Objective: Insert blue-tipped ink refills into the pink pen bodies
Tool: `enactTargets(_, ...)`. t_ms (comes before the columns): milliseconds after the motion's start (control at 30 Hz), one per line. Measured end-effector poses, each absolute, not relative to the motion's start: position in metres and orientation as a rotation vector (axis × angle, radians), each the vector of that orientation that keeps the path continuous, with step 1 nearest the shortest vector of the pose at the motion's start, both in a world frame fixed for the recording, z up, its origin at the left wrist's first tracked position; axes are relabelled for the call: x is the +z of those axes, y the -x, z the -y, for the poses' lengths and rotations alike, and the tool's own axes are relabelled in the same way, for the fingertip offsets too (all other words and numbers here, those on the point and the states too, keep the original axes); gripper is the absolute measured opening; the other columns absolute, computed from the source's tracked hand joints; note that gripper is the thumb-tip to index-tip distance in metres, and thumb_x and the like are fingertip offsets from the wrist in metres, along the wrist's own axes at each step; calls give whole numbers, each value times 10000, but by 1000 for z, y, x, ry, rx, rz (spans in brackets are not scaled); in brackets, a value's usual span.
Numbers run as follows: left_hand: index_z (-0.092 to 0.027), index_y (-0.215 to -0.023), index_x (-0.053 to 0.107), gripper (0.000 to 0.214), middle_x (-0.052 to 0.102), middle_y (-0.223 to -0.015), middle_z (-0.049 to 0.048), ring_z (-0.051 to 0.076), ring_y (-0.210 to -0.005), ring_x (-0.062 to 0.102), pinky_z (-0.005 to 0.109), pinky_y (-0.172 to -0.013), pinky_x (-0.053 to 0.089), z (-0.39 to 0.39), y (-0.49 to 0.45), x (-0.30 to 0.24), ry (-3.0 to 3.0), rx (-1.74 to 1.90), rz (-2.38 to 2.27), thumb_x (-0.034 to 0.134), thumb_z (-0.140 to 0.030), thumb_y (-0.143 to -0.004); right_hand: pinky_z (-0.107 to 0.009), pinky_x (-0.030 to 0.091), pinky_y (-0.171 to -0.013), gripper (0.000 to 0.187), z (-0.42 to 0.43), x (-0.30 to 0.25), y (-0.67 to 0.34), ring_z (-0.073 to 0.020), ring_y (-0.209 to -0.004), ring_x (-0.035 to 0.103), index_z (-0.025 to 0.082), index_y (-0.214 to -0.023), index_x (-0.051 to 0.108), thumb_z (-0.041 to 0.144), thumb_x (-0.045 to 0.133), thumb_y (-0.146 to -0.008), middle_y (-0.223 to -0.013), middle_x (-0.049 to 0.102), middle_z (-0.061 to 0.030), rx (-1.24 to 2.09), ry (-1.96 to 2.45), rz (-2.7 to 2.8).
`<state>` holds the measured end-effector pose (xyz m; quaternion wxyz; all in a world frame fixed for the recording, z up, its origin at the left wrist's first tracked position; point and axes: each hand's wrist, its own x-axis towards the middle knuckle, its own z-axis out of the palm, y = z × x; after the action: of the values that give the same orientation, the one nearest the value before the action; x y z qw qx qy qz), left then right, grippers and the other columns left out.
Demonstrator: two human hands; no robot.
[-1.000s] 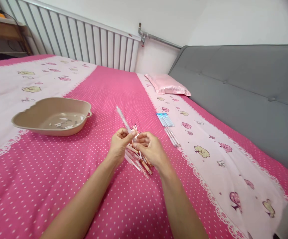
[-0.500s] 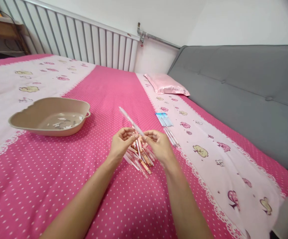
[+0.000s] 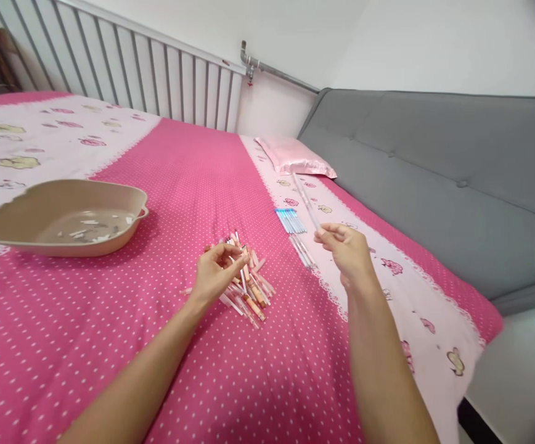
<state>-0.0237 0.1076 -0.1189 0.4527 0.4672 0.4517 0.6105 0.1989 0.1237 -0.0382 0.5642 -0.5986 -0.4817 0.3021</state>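
My right hand (image 3: 347,251) pinches the lower end of a long, clear pen-like stick (image 3: 305,200), which tilts up and away over the pale band of the bedspread. My left hand (image 3: 216,274) is over the left side of a loose pile of pens and sticks (image 3: 253,290) in pink, white, clear and brown. Its thumb and fingertips come together; anything between them is too small to make out. Right of the pile lies a row of blue-capped pens (image 3: 290,221). Just nearer than these are a few clear pens (image 3: 302,251) side by side.
A beige basin (image 3: 59,248) with small white and grey scraps in it stands at the left. The bed has a pink dotted spread (image 3: 193,160). Behind are a pink pillow (image 3: 295,157), a white radiator (image 3: 156,74) and a grey padded headboard (image 3: 424,160).
My right hand has carried the clear stick away from my left hand, to the right. The left hand stays over the pile. The view has turned slightly to the right.
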Motion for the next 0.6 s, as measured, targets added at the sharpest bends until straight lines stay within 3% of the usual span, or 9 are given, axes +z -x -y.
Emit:
enactTargets(200,-153,-708,648,241,620,-602,17,117,-487,550,211,-452,400,-107,22,-116,-1187,1518,-1143,786,-271,-550,-270,461,-662,250,-138,-40,-234,-163,-680,641,116,-840,650,241,655,-624,-688,657,-47,546,1538,1038)
enactTargets(600,-152,-723,640,245,618,-597,30,129,-480,565,221,-452,415,-110,25,-123,-1342,1433,-1242,737,-356,-628,-232,492,-631,353,-165,-147,-274,-189,-711,664,79,-913,669,244,605,-609,-765,692,-92,481,1750,785)
